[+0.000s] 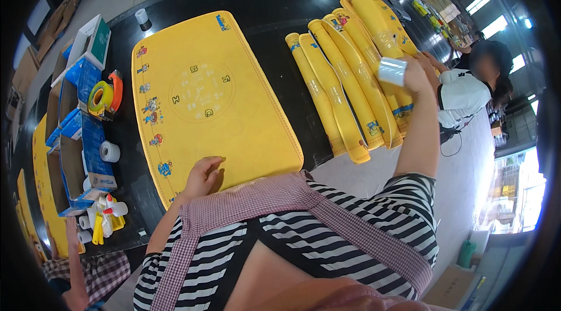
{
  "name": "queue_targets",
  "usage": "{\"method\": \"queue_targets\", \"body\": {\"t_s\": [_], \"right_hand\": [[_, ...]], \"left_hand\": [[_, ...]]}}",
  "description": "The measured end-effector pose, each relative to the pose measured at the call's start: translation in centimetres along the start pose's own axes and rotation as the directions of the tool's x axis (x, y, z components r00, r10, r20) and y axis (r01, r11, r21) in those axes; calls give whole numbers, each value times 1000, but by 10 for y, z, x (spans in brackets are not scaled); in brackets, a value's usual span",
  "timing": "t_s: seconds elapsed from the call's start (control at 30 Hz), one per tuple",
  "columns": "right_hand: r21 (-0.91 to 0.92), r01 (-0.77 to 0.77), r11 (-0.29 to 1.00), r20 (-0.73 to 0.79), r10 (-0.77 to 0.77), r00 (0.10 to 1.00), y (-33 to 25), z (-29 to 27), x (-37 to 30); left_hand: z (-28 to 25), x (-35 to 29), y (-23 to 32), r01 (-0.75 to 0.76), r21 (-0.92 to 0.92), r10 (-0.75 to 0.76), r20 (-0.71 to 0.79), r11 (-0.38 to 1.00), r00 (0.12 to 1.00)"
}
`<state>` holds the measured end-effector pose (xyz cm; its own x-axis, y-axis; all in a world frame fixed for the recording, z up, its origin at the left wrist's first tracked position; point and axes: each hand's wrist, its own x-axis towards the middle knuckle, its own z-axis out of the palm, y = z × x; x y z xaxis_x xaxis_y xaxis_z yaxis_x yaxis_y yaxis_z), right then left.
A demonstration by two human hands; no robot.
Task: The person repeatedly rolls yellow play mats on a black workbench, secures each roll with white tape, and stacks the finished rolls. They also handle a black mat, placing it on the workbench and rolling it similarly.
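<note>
A flat yellow mat (257,106) with small cartoon figures and a faint printed circle lies in front of me on the black table. My left hand (204,176) rests on its near edge, fingers loosely extended, with nothing in them. To the right, my right hand (416,77) is closed around a shiny, whitish clear tape roll (392,71). It is raised above several rolled-up yellow mats (345,86) lying side by side, which have clear tape across them. Its fingertips are partly hidden by the roll.
Blue cardboard boxes (87,135) line the left, beside a yellow tape roll with an orange dispenser (105,96) and a white tape roll (109,151). Another white roll (142,16) stands at the back. A co-worker (467,92) is at the right; another's arm (75,261) shows lower left.
</note>
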<state>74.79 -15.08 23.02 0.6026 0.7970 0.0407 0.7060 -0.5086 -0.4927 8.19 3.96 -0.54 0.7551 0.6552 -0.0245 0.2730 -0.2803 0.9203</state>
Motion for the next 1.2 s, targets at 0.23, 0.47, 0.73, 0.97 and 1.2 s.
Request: {"method": "queue_targets", "body": {"t_s": [0.23, 0.47, 0.73, 0.97, 1.2], "right_hand": [[-590, -227, 775, -100, 209, 973, -83, 68, -22], [-508, -225, 832, -26, 246, 969, -69, 63, -18], [-382, -62, 922, 21, 76, 997, -38, 54, -16], [-365, -63, 929, 60, 91, 994, -47, 53, -17], [-339, -55, 939, 53, 77, 996, -35, 57, -10]], "left_hand": [[11, -2, 0, -13, 52, 18, -89, 999, 996], [19, -5, -7, -152, 272, 188, -111, 950, 976], [17, 3, -2, -149, 346, 194, -100, 927, 976], [17, 3, -4, -130, 317, 171, -106, 939, 980], [18, 3, -5, -123, 334, 167, -105, 934, 980]]}}
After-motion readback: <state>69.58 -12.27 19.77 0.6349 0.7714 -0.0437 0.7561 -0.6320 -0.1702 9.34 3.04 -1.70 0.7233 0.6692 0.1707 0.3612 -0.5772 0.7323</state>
